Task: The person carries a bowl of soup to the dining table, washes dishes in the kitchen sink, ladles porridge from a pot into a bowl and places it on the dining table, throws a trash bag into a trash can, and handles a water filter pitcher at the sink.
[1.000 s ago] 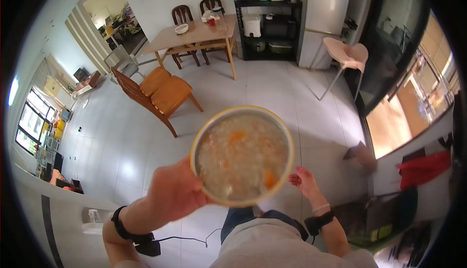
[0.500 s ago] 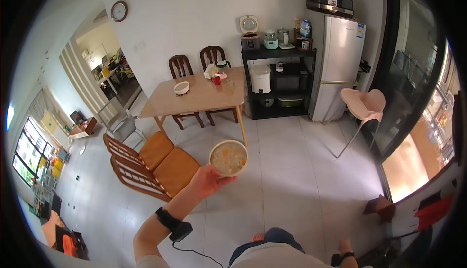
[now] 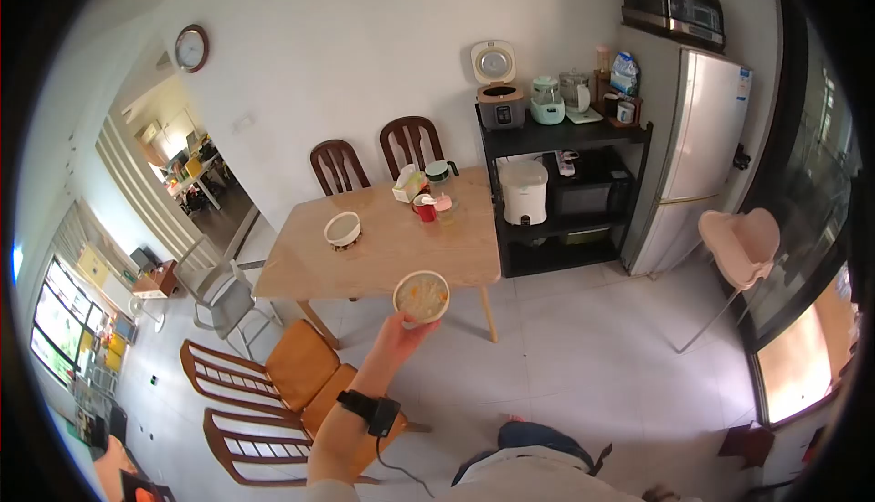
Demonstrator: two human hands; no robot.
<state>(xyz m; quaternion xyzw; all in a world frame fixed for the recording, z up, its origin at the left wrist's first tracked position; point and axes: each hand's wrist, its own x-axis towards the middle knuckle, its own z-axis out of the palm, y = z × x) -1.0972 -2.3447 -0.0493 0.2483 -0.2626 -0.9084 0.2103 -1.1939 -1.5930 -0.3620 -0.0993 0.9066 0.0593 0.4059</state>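
Observation:
My left hand (image 3: 405,340) grips a bowl (image 3: 399,304) from below and one side, its fingers closed around the wall. Porridge with orange bits (image 3: 424,300) fills the bowl. Bowl and hand are in front of the near edge of a wooden dining table (image 3: 301,260). On that table rests a white bowl (image 3: 344,228), with a red mug (image 3: 425,213) and a glass jug (image 3: 442,174) farther back. Low at the bottom edge, my right hand (image 3: 660,493) shows only as a blurred, cut-off patch, its fingers not readable.
Two chairs with orange cushions (image 3: 299,367) stand at the near left of the table. Behind it are two dark chairs (image 3: 412,144). A black shelf (image 3: 565,142) with appliances and a fridge (image 3: 697,133) line the back right. A pink high chair (image 3: 740,245) stands at right.
The view has come closer to the table. My left hand has carried the bowl of porridge toward the table's near edge. My right hand has dropped lower, almost out of view.

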